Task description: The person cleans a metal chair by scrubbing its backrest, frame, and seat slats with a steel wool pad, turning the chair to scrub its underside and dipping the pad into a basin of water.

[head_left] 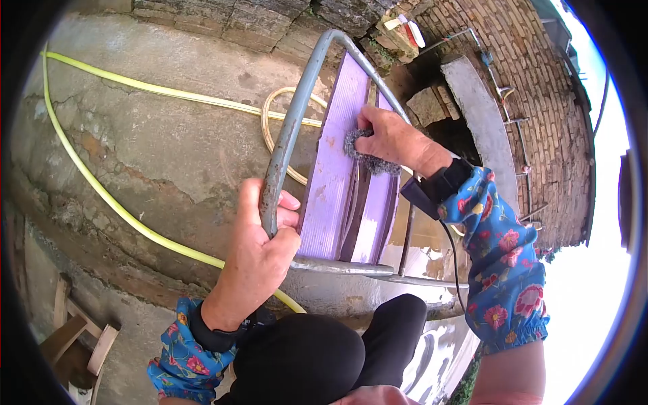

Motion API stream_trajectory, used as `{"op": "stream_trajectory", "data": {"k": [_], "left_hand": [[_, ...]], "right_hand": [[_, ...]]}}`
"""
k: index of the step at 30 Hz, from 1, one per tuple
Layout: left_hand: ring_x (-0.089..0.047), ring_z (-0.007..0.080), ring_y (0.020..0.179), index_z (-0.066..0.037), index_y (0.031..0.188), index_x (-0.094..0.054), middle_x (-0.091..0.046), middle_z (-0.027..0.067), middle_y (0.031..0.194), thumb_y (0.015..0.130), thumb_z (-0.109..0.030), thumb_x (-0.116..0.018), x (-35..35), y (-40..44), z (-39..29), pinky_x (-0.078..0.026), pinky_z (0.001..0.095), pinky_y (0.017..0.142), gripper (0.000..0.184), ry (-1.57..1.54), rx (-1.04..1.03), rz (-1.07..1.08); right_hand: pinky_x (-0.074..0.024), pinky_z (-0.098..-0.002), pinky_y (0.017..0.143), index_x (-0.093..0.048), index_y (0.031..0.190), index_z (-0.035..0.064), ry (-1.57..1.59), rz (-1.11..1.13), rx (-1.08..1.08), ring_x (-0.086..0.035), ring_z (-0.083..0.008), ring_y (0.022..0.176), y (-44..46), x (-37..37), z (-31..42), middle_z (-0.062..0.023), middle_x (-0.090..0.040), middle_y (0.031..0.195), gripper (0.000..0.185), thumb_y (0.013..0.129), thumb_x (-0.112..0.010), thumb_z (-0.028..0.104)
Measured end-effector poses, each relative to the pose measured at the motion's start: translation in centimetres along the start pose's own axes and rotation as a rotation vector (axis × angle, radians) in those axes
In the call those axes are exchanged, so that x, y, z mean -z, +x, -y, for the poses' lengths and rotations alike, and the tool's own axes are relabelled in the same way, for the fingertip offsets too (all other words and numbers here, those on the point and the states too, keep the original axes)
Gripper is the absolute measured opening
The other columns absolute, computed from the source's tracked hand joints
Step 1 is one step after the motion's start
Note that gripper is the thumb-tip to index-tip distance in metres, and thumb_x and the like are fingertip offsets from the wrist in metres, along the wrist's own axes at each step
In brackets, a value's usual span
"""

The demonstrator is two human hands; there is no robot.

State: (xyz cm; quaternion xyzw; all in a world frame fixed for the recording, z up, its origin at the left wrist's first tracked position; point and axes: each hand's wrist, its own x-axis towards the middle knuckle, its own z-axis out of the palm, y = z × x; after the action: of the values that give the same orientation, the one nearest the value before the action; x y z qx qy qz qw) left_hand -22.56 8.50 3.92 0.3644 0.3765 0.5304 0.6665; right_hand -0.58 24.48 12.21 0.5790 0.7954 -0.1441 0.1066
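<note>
A lone head-worn camera before me looks forward and down over near knees (pixel 304 354), left hand (pixel 260 250) and right hand (pixel 397 143) close below it, a brick wall (pixel 550 115) standing far right.

Purple slats (pixel 324 202): no lettering or number readable on the ridged faces.
Grey tube frame (pixel 290 121): no brand or stamp readable.
Right wristband (pixel 451 179): dark surface, no mark legible.
Left wristband (pixel 210 332): dark surface, no mark legible.
Black box (pixel 419 198): at the right wrist; no label legible at this angle.
Sleeves (pixel 503 263): printed flowers only, no characters readable.
Yellow hose (pixel 145 233): no print legible along its length.
Red-and-white item (pixel 409 32): at the wall; too small for any text to be read.
</note>
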Motion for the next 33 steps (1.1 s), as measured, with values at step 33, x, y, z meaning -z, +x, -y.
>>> {"op": "stream_trajectory", "data": {"k": [33], "left_hand": [[-0.061, 0.0193, 0.092, -0.003, 0.112, -0.034, -0.049, 0.0127, 0.107, 0.080, 0.012, -0.042, 1.0, -0.1, 0.2, -0.052, 0.0313, 0.075, 0.037, 0.068, -0.003, 0.105]], "right_hand": [[-0.0494, -0.0419, 0.087, -0.065, 0.093, -0.0044, -0.032, -0.416, -0.233, -0.063, -0.0391, 0.100, 11.0, 3.0, -6.9, -0.0271, -0.065, 0.099, 0.044, 0.070, -0.071, 0.033]]}}
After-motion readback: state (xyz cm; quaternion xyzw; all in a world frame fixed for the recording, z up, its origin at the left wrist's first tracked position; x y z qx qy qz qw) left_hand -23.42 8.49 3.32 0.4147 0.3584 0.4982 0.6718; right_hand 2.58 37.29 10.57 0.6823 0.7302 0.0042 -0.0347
